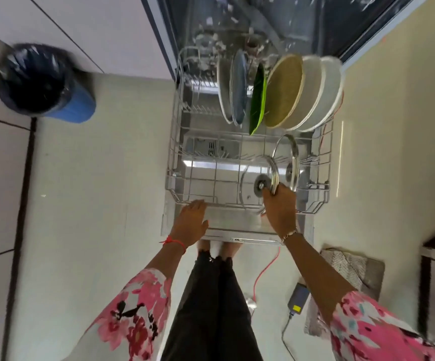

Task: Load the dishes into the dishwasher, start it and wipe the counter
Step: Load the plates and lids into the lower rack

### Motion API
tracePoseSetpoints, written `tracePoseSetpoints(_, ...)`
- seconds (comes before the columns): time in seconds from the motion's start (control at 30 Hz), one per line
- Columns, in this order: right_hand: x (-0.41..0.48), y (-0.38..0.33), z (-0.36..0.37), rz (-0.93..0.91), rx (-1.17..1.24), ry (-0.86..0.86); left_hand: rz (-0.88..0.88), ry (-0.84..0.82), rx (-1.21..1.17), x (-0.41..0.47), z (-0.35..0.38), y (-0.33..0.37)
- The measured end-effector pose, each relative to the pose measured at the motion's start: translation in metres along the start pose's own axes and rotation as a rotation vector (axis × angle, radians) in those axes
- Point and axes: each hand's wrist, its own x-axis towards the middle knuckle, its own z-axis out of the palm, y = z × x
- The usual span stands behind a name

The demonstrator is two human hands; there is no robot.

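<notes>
Looking straight down at pale floor (pixel 107 178). Facing open dishwasher (pixel 289 22) at far centre, with door (pixel 237 225) lying flat toward near side. Seeing wire rack (pixel 232 204) sitting out over door, filling centre. Noting blue bin (pixel 44 82) with dark liner standing far left, well apart from rack. Noting grey mat (pixel 352 272) lying near right on floor. Seeing row of plates (pixel 284 92) standing on edge in far right of rack: white, blue, green, tan, then two white. Seeing two glass lids upright on edge in near right of rack, just beside each other: left lid (pixel 250 178) and right lid (pixel 290 173). Gripping left lid's rim with right hand (pixel 280 207), fingers curling over edge next to knob; cannot tell whether lid is seated between tines. Resting left hand (pixel 190 222) flat on rack's near rim, fingers straight and close together, holding nothing. Noting dark charger (pixel 298 298) lying on floor near right, just left of mat, with thin red cable (pixel 264 272) running along floor from door's near edge toward near side.
</notes>
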Motion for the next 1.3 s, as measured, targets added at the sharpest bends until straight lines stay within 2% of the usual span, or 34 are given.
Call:
tracePoseSetpoints(0.13,0.037,0.025,0.043,-0.086,-0.083,0.032,-0.003,-0.014,0.204,0.046,0.034,-0.022)
tracePoseSetpoints(0.27,0.067,0.042,0.075,-0.12,-0.209,0.032,0.004,-0.017,0.297,0.071,0.056,-0.043)
tracePoseSetpoints(0.47,0.086,0.044,0.101,-0.145,-0.299,-0.004,0.13,0.244,0.162,0.08,0.069,-0.063)
tracePoseSetpoints(0.57,0.092,0.041,0.111,-0.119,-0.357,-0.004,0.196,0.271,0.196,0.081,0.066,-0.066)
tracePoseSetpoints(0.8,0.1,0.042,0.137,-0.057,-0.338,-0.096,0.201,0.287,0.197,0.08,0.069,-0.069)
tracePoseSetpoints(0.97,0.102,0.042,0.134,-0.047,-0.351,-0.185,0.197,0.248,0.174,0.08,0.061,-0.068)
tracePoseSetpoints(1.07,0.094,0.03,0.12,-0.058,-0.39,-0.237,0.162,0.137,0.116,0.072,0.048,-0.059)
tracePoseSetpoints(1.2,0.074,-0.002,0.087,-0.108,-0.57,-0.321,0.119,0.12,0.113,0.048,0.008,-0.048)
tracePoseSetpoints(1.3,0.049,-0.04,0.058,-0.166,-0.68,-0.481,0.141,0.153,0.096,0.015,-0.039,-0.043)
